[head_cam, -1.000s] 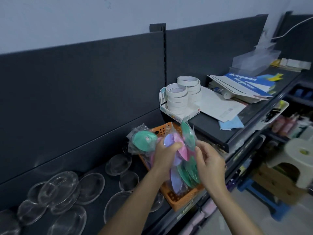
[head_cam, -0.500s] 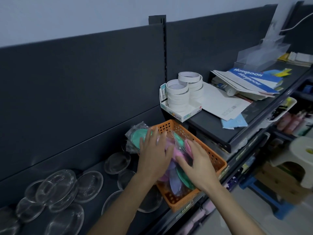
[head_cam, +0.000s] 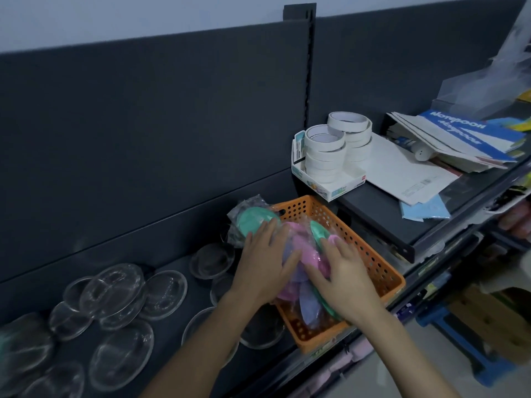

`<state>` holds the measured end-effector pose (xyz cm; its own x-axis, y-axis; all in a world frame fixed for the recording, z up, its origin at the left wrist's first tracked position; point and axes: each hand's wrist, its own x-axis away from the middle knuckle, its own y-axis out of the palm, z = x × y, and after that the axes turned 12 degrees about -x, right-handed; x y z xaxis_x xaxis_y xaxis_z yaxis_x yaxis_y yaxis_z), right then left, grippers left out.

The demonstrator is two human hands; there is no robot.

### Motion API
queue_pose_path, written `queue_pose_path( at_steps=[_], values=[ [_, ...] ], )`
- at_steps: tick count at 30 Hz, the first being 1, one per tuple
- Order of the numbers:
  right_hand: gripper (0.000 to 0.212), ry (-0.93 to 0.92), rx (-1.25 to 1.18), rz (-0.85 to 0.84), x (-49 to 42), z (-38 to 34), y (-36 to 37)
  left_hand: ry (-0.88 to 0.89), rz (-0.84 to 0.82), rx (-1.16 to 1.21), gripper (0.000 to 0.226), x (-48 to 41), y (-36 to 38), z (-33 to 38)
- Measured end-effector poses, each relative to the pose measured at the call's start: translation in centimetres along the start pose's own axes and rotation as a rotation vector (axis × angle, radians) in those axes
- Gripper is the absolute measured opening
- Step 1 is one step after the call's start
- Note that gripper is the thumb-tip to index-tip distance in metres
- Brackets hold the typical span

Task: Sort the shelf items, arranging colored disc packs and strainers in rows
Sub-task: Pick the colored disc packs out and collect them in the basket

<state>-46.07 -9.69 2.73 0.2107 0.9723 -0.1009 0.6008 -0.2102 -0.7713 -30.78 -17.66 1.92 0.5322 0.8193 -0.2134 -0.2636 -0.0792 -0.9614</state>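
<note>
Head view showed both hands lowered since a second earlier, when they had held the colored disc packs (head_cam: 301,254) lifted above the orange basket (head_cam: 370,254); the packs now lay pressed down inside the basket. Left hand (head_cam: 265,268) rested flat on the pink and purple packs at the basket's left side, its grip spread with fingers extended, closed around nothing. Right hand (head_cam: 343,278) lay spread over the green and pink packs toward the basket's near end, likewise pinching nothing. One green pack (head_cam: 253,221) in crinkled wrap leaned just outside the basket's far left corner. Clear dishes (head_cam: 115,294) crowded the dark shelf (head_cam: 178,320) left of the basket, some touching its left wall. Its right wall sat close beside the raised shelf holding the tape rolls (head_cam: 324,152), while its near end reached the shelf's front edge.
</note>
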Motion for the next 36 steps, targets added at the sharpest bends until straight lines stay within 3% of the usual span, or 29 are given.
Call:
queue_pose_path(
  at_steps=[4,9,25,36],
  values=[
    [0.059,-0.15,-0.119,0.124,0.7,-2.9,0.2,-0.002,0.091,0.165,0.062,2.2,-2.0,-1.3],
    [0.038,-0.348,-0.228,0.198,1.9,-7.5,2.6,-0.059,0.179,0.205,0.054,6.7,-3.4,-5.3],
    [0.039,-0.377,-0.276,-0.161,8.0,-21.3,16.8,-0.403,0.262,0.163,0.042,25.8,-9.5,-22.0],
    [0.045,-0.423,-0.245,-0.362,11.0,-28.1,25.9,-0.658,0.221,0.149,0.042,36.6,-11.5,-33.0]
  ],
)
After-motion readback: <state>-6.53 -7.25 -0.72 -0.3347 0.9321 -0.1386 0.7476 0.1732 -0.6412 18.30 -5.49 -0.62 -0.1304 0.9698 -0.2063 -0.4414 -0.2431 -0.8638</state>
